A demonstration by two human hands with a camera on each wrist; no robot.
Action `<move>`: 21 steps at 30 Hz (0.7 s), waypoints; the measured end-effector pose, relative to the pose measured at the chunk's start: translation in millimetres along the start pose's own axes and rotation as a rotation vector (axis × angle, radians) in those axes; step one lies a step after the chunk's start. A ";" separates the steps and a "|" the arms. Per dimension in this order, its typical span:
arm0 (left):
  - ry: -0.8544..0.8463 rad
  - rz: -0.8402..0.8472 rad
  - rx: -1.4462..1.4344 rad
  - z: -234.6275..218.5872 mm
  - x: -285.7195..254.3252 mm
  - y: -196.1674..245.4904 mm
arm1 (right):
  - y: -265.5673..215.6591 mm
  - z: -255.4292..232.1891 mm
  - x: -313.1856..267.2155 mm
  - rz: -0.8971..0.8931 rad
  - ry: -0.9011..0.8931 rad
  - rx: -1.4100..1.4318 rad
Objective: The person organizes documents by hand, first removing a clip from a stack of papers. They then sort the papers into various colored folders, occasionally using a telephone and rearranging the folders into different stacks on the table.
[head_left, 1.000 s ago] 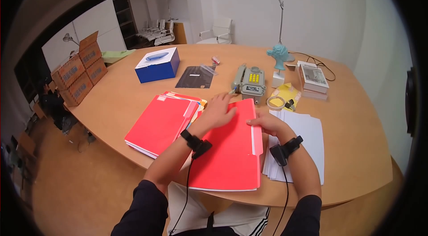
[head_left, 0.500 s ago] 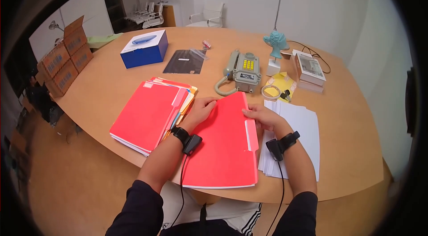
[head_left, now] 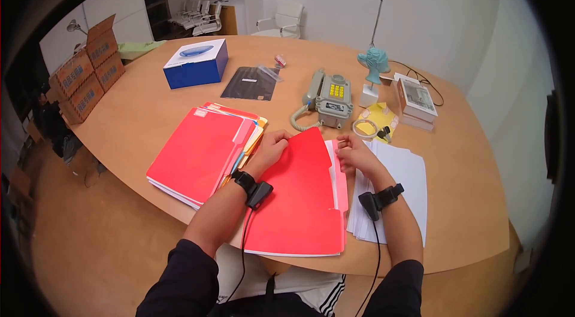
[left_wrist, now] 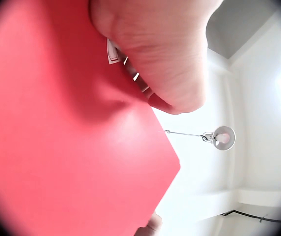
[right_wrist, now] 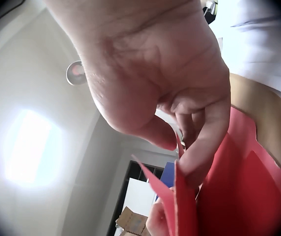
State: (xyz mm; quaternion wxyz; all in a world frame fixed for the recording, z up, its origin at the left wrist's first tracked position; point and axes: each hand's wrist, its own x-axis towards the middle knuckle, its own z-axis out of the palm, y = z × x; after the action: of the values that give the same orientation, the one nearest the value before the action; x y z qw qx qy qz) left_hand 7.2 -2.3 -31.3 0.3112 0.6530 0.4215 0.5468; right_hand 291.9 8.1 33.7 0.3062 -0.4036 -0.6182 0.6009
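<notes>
A red file folder [head_left: 293, 203] lies at the front of the table, its cover lifted at the top right from the paler back flap. White paper shows between the two. My left hand [head_left: 269, 152] holds the folder's upper left side. In the left wrist view, the heel of the left hand [left_wrist: 155, 54] lies over the red cover, most fingers hidden. My right hand [head_left: 357, 154] pinches the upper right edge by the tab. In the right wrist view, the thumb and forefinger of the right hand [right_wrist: 175, 98] are at the parted red flaps.
A stack of red folders [head_left: 200, 152] lies to the left, loose white sheets [head_left: 392, 185] to the right. Behind are a grey telephone [head_left: 334, 101], tape roll [head_left: 365, 128], yellow envelope [head_left: 383, 114], books [head_left: 416, 101], teal bust [head_left: 374, 62], black sleeve [head_left: 248, 83] and blue box [head_left: 197, 65].
My left hand has drawn back from the folder's top to its upper left side. My right fingers have shifted slightly right, and the folder's flaps have parted at the right edge.
</notes>
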 end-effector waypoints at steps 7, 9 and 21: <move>0.037 -0.243 -0.312 -3.1 -1.4 11.7 | 2.7 4.1 4.9 -0.102 0.141 -0.544; 0.048 -0.266 -0.347 -3.7 -0.8 6.4 | 3.6 5.5 2.6 -0.030 0.102 -0.631; 0.093 -0.297 -0.384 -3.1 0.5 0.0 | -25.4 10.9 -20.2 0.292 -0.072 -0.224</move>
State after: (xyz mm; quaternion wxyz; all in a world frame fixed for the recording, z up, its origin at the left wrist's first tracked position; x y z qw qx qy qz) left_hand 4.3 -2.1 -30.5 0.4868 0.4871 0.4152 0.5945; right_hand 289.0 -13.5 60.0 0.1464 -0.4990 -0.6266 0.5804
